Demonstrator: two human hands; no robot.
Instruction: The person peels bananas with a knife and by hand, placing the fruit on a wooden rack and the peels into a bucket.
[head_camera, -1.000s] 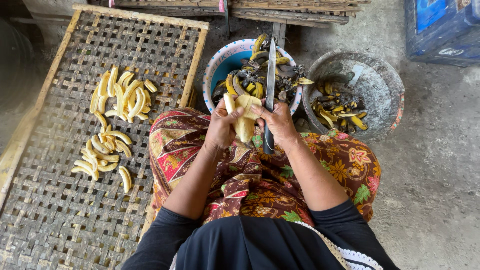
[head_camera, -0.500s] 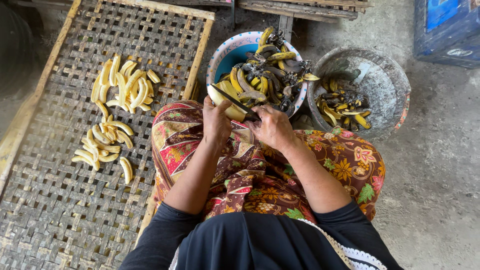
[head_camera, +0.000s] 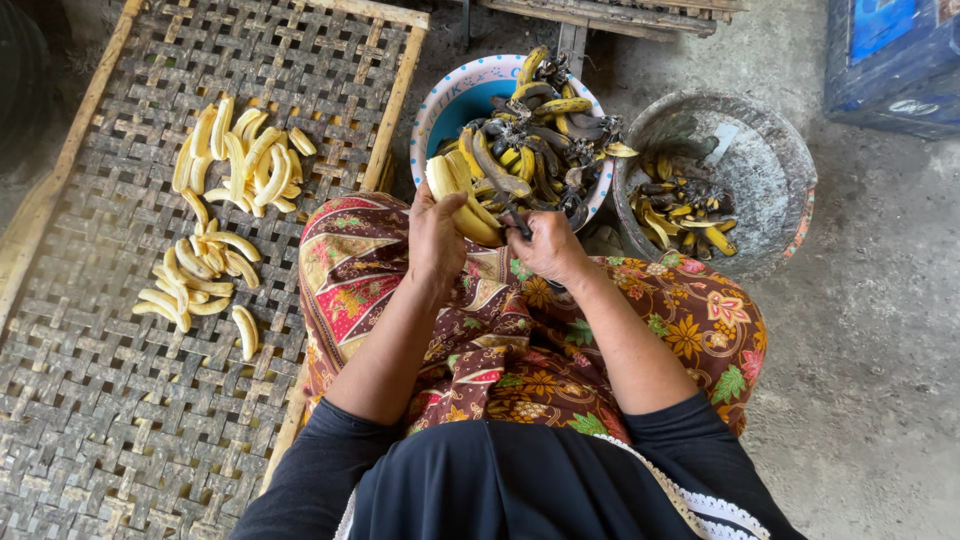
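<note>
Woven mat: a bamboo lattice tray (head_camera: 120, 400) lies on the floor to my left, carrying peeled banana pieces (head_camera: 225, 215) in two loose clusters.
Blue basin: a round bowl (head_camera: 455, 100) sits just past my knees, heaped with dark, overripe bananas (head_camera: 540, 140).
Grey basin: a worn metal pan (head_camera: 770, 160) to the right of the bowl holds blackened peels and scraps (head_camera: 680, 205).
Blue crate: a box (head_camera: 890, 60) stands at the far right corner, well apart.
Left hand: my left hand (head_camera: 435, 240) has its grip closed around a peeled yellow banana (head_camera: 465, 200), held over my lap at the bowl's near rim.
Right hand: my right hand (head_camera: 548, 245) has its grip pressed around a dark knife handle (head_camera: 518, 225), touching the banana's end.
In the way: my patterned skirt (head_camera: 520, 340) covers the floor beneath my hands; the blade is hidden.
Change: a second ago the knife stood upright with its long blade showing; now it is lowered and tucked in, and the banana lies more level.
</note>
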